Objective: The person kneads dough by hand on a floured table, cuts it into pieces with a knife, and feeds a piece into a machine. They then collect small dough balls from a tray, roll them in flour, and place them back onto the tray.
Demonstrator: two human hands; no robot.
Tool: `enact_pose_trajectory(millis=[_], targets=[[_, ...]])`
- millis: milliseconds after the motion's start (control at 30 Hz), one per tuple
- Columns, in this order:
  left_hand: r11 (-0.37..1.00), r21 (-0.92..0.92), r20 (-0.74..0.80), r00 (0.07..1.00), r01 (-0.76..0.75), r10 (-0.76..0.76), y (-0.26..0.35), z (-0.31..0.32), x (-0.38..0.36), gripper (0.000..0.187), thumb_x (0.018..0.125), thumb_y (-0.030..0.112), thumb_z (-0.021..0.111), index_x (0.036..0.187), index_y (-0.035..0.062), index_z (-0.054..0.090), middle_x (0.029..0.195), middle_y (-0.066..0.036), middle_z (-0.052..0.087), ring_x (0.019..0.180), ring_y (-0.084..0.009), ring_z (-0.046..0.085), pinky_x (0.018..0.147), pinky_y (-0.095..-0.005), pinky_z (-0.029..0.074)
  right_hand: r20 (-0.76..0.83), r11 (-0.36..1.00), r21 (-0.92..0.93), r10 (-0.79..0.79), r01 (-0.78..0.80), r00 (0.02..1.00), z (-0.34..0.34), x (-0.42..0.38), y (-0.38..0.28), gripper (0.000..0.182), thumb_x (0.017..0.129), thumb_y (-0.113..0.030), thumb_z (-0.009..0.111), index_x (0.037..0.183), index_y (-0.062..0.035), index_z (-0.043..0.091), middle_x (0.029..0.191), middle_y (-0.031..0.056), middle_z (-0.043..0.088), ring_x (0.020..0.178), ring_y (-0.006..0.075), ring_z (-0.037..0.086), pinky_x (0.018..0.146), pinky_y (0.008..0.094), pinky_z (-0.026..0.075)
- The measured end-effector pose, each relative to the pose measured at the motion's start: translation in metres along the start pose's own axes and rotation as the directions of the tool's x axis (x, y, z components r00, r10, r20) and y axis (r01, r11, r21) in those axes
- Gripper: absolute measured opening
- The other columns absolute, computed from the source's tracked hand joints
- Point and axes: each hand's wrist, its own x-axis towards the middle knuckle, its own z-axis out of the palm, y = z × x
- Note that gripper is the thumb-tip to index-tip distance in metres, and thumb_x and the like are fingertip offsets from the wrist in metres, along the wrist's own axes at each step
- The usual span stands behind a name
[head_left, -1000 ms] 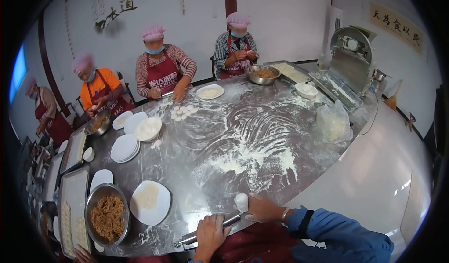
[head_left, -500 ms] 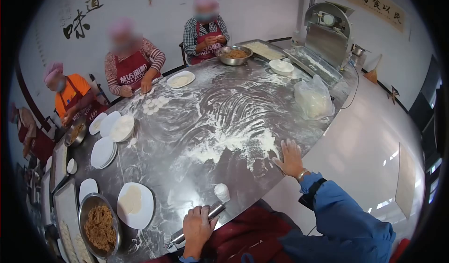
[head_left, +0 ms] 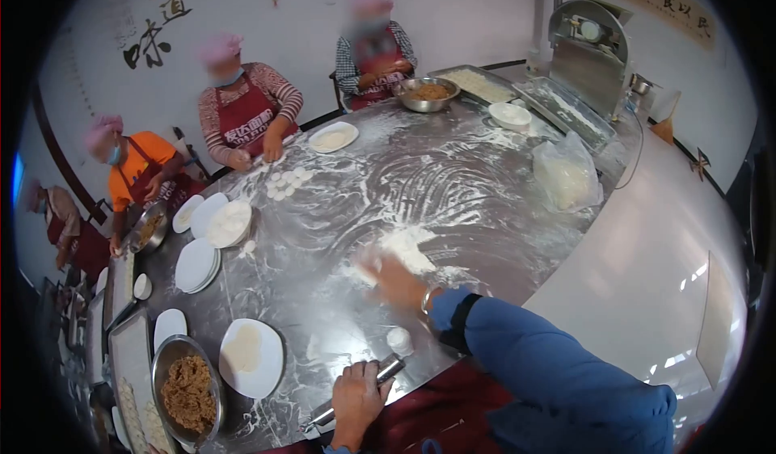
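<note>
The person's right hand (head_left: pixel 394 280) reaches out over the floured steel bench (head_left: pixel 453 187), blurred with motion, its fingers spread flat at the near edge of a loose heap of flour (head_left: pixel 408 248); it grasps nothing solid, though whether it has flour gathered under the palm cannot be told. The left hand (head_left: pixel 356 397) is clenched around a metal rolling pin (head_left: pixel 373 380), which lies along the bench edge close to the body. Just beyond the pin's far end, between the two hands, stands a small lump of dough (head_left: pixel 398 341) (upright, stubby, dusted white).

The step in hand looks like flouring: the right hand sweeping flour toward the working patch in front of the dough, while the pin waits. The next move would likely call for bringing that hand back to the dough lump, pressing it flat on the dusted patch, and rolling the pin over it with the left.

To the left of the left hand sit a white plate (head_left: pixel 271 369) carrying a thin wrapper and a steel bowl of brown filling (head_left: pixel 188 389). Far beyond the right hand, a bag of flour (head_left: pixel 566 175) slumps near a metal dough machine (head_left: pixel 586 58). Across the bench, other people in aprons work their own dough, with small dough discs (head_left: pixel 287 183) laid out before one of them.
</note>
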Motion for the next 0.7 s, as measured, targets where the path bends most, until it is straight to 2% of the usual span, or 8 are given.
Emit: enact_pose_trajectory(millis=[33, 100, 200, 300, 367, 433, 500, 700], targets=[[1.0, 0.011, -0.005, 1.0, -0.004, 0.004, 0.002, -0.002, 0.0, 0.038, 0.069, 0.033, 0.07, 0.095, 0.0073, 0.058, 0.083, -0.011, 0.058, 0.073, -0.0298, 0.056, 0.063, -0.0406, 0.047, 0.136, 0.976, -0.059, -0.201, 0.21, 0.97, 0.001, -0.003, -0.014, 0.069, 0.085, -0.044, 0.054, 0.143, -0.0203, 0.024, 0.143, 0.0216, 0.027, 0.133, 0.0386, 0.024, 0.107, 0.0482, 0.022], [1.0, 0.011, -0.013, 1.0, -0.016, 0.016, 0.0, 0.0, -0.001, 0.039, 0.07, 0.034, 0.07, 0.096, 0.0076, 0.058, 0.08, -0.011, 0.056, 0.072, -0.0294, 0.056, 0.061, -0.0407, 0.047, 0.224, 0.819, 0.118, -0.573, 0.562, 0.788, 0.013, -0.008, -0.03, 0.064, 0.085, -0.043, 0.053, 0.141, -0.0218, 0.03, 0.144, 0.0175, 0.027, 0.135, 0.0357, 0.021, 0.109, 0.0488, 0.02], [0.998, 0.056, 0.012, 1.0, -0.007, 0.006, 0.001, 0.001, 0.0, 0.045, 0.068, 0.036, 0.07, 0.101, 0.008, 0.058, 0.077, -0.011, 0.054, 0.07, -0.0294, 0.056, 0.058, -0.0409, 0.046, 0.429, 0.651, 0.09, -0.708, 0.753, 0.561, 0.033, -0.01, -0.05, 0.054, 0.09, -0.042, 0.045, 0.139, -0.0263, 0.033, 0.148, 0.0076, 0.024, 0.139, 0.0296, 0.013, 0.111, 0.0521, 0.013], [0.999, 0.047, 0.075, 0.997, 0.001, -0.004, 0.001, 0.003, -0.001, 0.045, 0.072, 0.029, 0.069, 0.108, 0.0067, 0.055, 0.082, -0.011, 0.056, 0.073, -0.0284, 0.058, 0.061, -0.0402, 0.047, 0.375, 0.708, 0.122, -0.682, 0.696, 0.628, 0.031, 0.003, -0.037, 0.05, 0.092, -0.043, 0.041, 0.139, -0.0271, 0.035, 0.147, 0.0069, 0.026, 0.138, 0.0276, 0.016, 0.11, 0.052, 0.012], [0.999, -0.041, -0.057, 0.998, 0.007, -0.009, 0.001, 0.009, -0.005, 0.032, 0.074, 0.025, 0.066, 0.097, 0.0053, 0.056, 0.086, -0.013, 0.058, 0.079, -0.0324, 0.056, 0.067, -0.0417, 0.045, 0.23, 0.859, -0.171, -0.442, 0.483, 0.867, 0.031, 0.023, 0.0, 0.05, 0.092, -0.043, 0.04, 0.138, -0.0255, 0.037, 0.146, 0.0079, 0.03, 0.137, 0.0266, 0.019, 0.111, 0.0507, 0.011], [1.0, -0.024, -0.089, 0.996, -0.007, 0.005, 0.0, 0.01, -0.005, 0.032, 0.074, 0.025, 0.066, 0.097, 0.0054, 0.056, 0.085, -0.013, 0.058, 0.079, -0.0323, 0.056, 0.066, -0.0416, 0.045, 0.248, 0.928, -0.316, -0.119, 0.196, 0.961, 0.0, 0.035, 0.029, 0.056, 0.09, -0.041, 0.042, 0.141, -0.0231, 0.029, 0.148, 0.0066, 0.025, 0.138, 0.0263, 0.016, 0.111, 0.0508, 0.009], [1.0, -0.013, -0.103, 0.995, -0.018, 0.016, -0.005, 0.017, -0.007, 0.031, 0.075, 0.026, 0.065, 0.097, 0.0058, 0.056, 0.085, -0.013, 0.057, 0.078, -0.032, 0.055, 0.066, -0.0412, 0.045, 0.029, 0.942, -0.331, -0.053, 0.06, 0.998, -0.007, 0.021, 0.062, 0.057, 0.09, -0.045, 0.043, 0.14, -0.0193, 0.032, 0.147, 0.0106, 0.027, 0.136, 0.0286, 0.02, 0.111, 0.0495, 0.009], [0.999, 0.032, -0.137, 0.99, -0.033, 0.037, -0.006, 0.018, -0.009, 0.034, 0.075, 0.028, 0.065, 0.098, 0.0052, 0.055, 0.086, -0.013, 0.057, 0.079, -0.0309, 0.055, 0.066, -0.0406, 0.045, -0.024, 0.938, -0.273, 0.216, -0.214, 0.976, -0.073, -0.091, 0.052, 0.062, 0.089, -0.042, 0.047, 0.142, -0.0162, 0.026, 0.146, 0.0172, 0.024, 0.136, 0.0331, 0.019, 0.11, 0.0499, 0.012]])
